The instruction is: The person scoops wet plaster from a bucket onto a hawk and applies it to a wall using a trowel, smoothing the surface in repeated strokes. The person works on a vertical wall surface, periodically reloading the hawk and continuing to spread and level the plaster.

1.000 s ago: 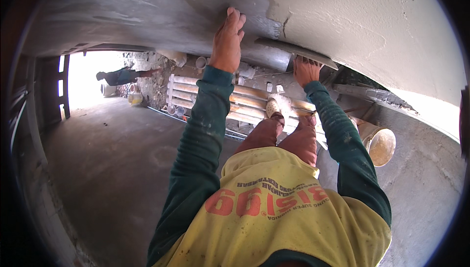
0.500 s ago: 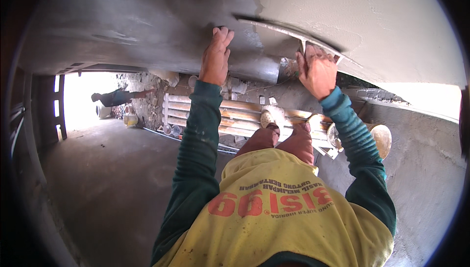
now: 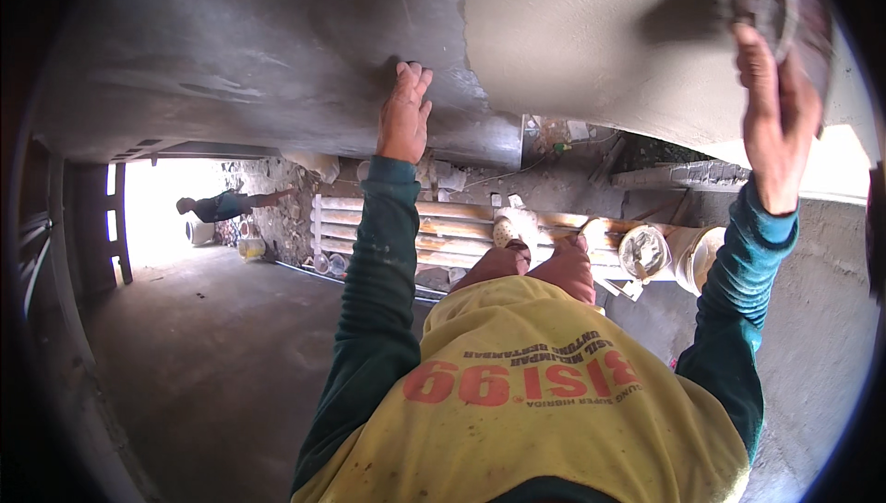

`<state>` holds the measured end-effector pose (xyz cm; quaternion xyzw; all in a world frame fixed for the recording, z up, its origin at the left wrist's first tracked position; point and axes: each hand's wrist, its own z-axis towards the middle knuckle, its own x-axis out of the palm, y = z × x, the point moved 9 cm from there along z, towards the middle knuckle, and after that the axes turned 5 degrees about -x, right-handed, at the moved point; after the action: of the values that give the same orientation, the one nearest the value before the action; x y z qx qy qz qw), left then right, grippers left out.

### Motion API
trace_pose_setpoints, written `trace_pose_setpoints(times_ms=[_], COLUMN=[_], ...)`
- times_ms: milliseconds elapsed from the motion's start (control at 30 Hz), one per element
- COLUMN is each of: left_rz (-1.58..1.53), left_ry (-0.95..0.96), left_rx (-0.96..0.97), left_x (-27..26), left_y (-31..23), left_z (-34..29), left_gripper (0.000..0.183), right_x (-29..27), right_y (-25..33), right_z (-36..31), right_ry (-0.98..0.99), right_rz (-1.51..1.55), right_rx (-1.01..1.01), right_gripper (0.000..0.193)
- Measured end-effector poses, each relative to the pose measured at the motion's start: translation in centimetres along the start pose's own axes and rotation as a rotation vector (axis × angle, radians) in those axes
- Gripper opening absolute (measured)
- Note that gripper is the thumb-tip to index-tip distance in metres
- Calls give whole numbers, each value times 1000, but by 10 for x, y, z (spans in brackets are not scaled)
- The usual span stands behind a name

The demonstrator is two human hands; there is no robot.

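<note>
My right hand [image 3: 780,125] is closed around the handle of a plastering trowel [image 3: 783,14], raised at the upper right. The trowel is smeared by motion; its flat side faces the wall and casts a dark shadow on it. Light, fresh plaster [image 3: 572,41] covers the wall's right part, meeting a darker, smoother grey part [image 3: 277,32] along a ragged line. Against the dark part, just left of that line, rests my left hand [image 3: 404,115], its fingers stretched toward the surface. Something small and dark shows at its fingertips, too small to make out.
My feet stand on a platform of bamboo poles [image 3: 452,217]. Buckets [image 3: 644,252] stand at its right end. A ledge of rough concrete [image 3: 683,175] lies beyond. Far left, another person [image 3: 217,206] is near a bright opening, with a yellow container [image 3: 250,248] close by.
My right hand has swept the trowel to the right and up along the wall, turning it. My left hand has stayed nearly in place.
</note>
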<state>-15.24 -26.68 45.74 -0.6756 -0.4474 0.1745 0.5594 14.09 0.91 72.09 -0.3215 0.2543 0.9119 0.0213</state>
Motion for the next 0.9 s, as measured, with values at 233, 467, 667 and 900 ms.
trace_pose_setpoints(times_ms=[233, 467, 667, 900], left_rz=[28, 105, 509, 857], left_ry=[-41, -333, -568, -574], left_rx=[-2, 77, 724, 924], left_x=[-8, 4, 36, 36], left_y=[-2, -53, -140, -151], left_z=[2, -27, -62, -55], left_gripper=[82, 63, 69, 79], right_x=[-8, 111, 160, 24], right_y=[14, 80, 62, -68], right_z=[-33, -29, -10, -35], right_ry=[-219, 9, 37, -412], right_rz=[297, 935, 863, 869], right_rx=[77, 200, 239, 402], right_gripper=[27, 16, 29, 34])
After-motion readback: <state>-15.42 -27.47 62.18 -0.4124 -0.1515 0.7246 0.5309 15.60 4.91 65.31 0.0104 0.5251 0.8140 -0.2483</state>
